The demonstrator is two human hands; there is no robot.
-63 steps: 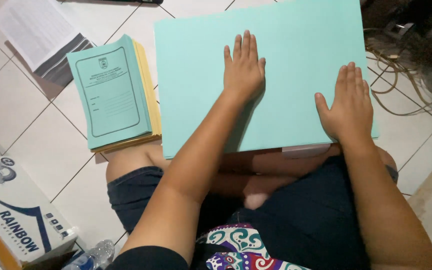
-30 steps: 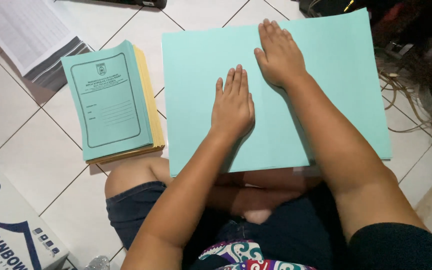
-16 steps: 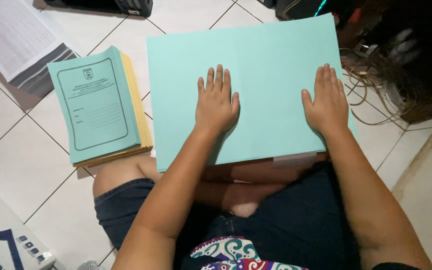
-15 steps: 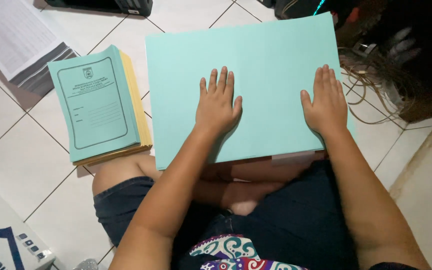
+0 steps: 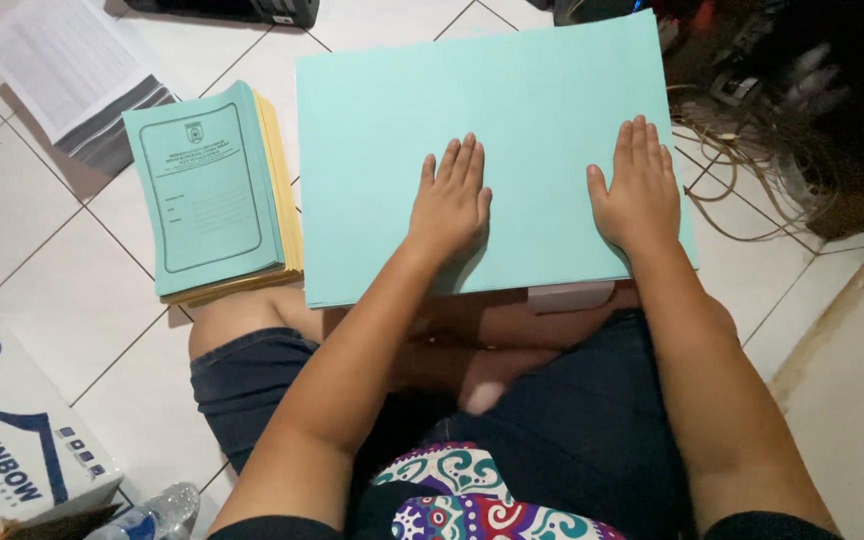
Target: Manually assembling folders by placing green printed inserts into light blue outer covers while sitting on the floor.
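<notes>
A large pale green sheet of card (image 5: 512, 110) lies flat over my crossed legs and the tiled floor. My left hand (image 5: 449, 200) rests palm down on its middle, fingers together and stretched out. My right hand (image 5: 640, 190) presses flat on its right part, near the edge. Neither hand grips anything. To the left stands a stack of green-covered booklets with yellow ones beneath (image 5: 214, 190), apart from both hands.
Printed white papers (image 5: 67, 65) lie at the top left. A cardboard box (image 5: 12, 440) and a plastic bottle (image 5: 157, 512) sit at the bottom left. Tangled cables (image 5: 752, 150) and dark gear lie at the top right. A dark device (image 5: 242, 10) is at the top edge.
My right hand slid from the sheet's upper middle back to its right side. My left hand stayed near the middle. In the last half second nothing moved noticeably.
</notes>
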